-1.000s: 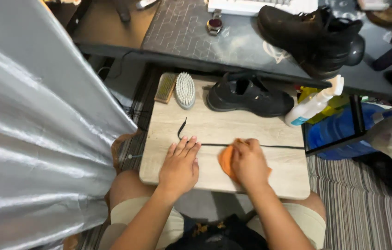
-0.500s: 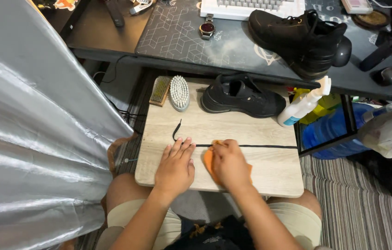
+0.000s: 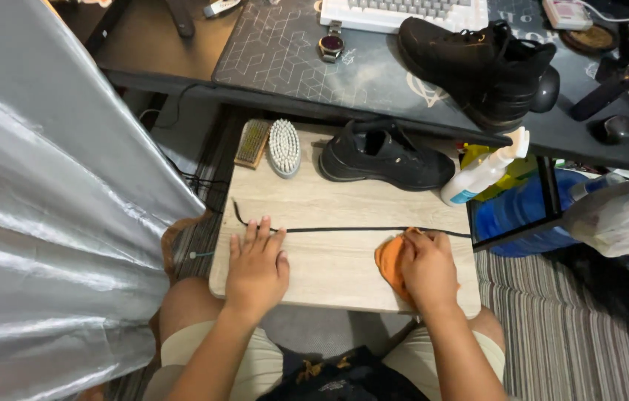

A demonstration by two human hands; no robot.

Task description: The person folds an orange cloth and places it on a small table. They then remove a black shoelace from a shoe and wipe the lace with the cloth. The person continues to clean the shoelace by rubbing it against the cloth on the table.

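Observation:
A small light wooden table (image 3: pixel 344 204) stands over my lap. My left hand (image 3: pixel 256 266) lies flat on it, fingers spread, pinning the left part of a black shoelace (image 3: pixel 344 229) that runs straight across the board. My right hand (image 3: pixel 429 269) presses an orange cloth (image 3: pixel 389 261) onto the lace near the table's right side. At the far edge of the table lie a black shoe (image 3: pixel 386 157), a white oval brush (image 3: pixel 283 147) and a wooden brush (image 3: pixel 252 143). A white spray bottle (image 3: pixel 482 174) leans at the right edge.
A second black shoe (image 3: pixel 478 63) sits on the dark desk (image 3: pixel 277 59) beyond, beside a wristwatch (image 3: pixel 331 43) and a keyboard (image 3: pixel 403 11). A silver curtain (image 3: pixel 40 215) fills the left. A blue container (image 3: pixel 522 212) and a plastic bag (image 3: pixel 619 215) stand at the right on a striped rug.
My right hand has slid the orange cloth to the right along the lace, away from my left hand. The left hand stays pressed on the lace.

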